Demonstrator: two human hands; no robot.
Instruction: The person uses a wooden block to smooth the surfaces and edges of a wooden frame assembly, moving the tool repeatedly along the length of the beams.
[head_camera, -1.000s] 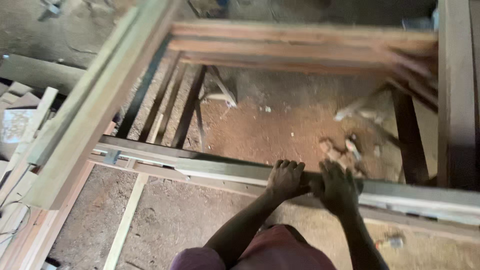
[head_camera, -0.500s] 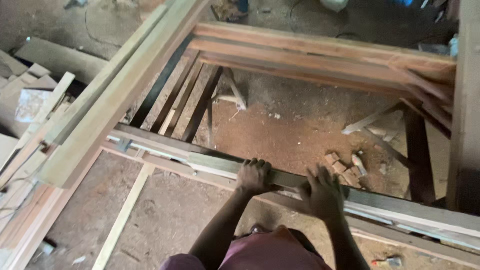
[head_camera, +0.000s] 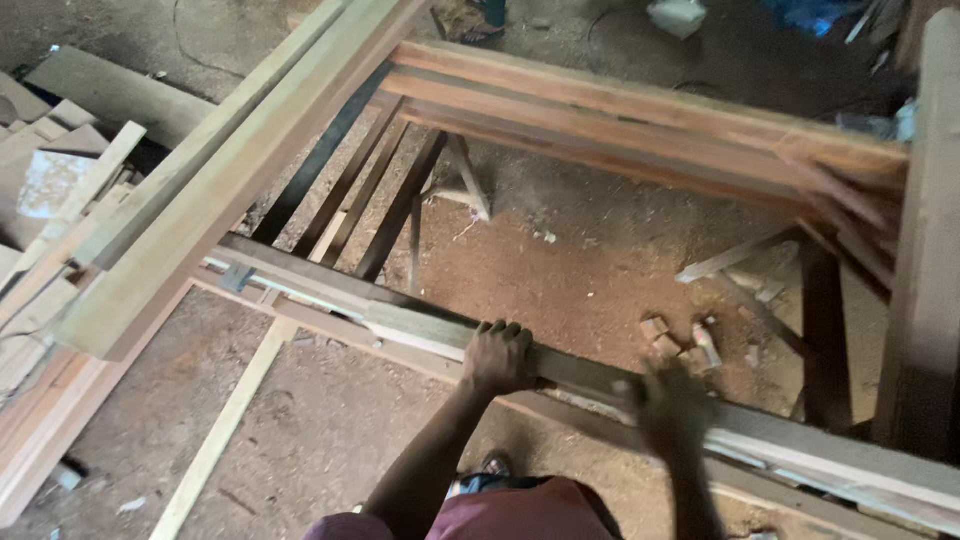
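Two hands rest on one long grey plank (head_camera: 420, 325): left hand (head_camera: 497, 357) curled over its edge; right hand (head_camera: 672, 408), at four o'clock, too blurred to tell its grip.

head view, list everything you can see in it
near rail: one, grey-brown, crosses the frame under both hands
far rails: a stack, reddish, top
long beams: a few, pale, slanting at left
thin lath: one, pale, on the floor at lower left
wood offcuts: a few, reddish, on the sawdust floor
left hand: grips the near rail
right hand: blurred, on the near rail
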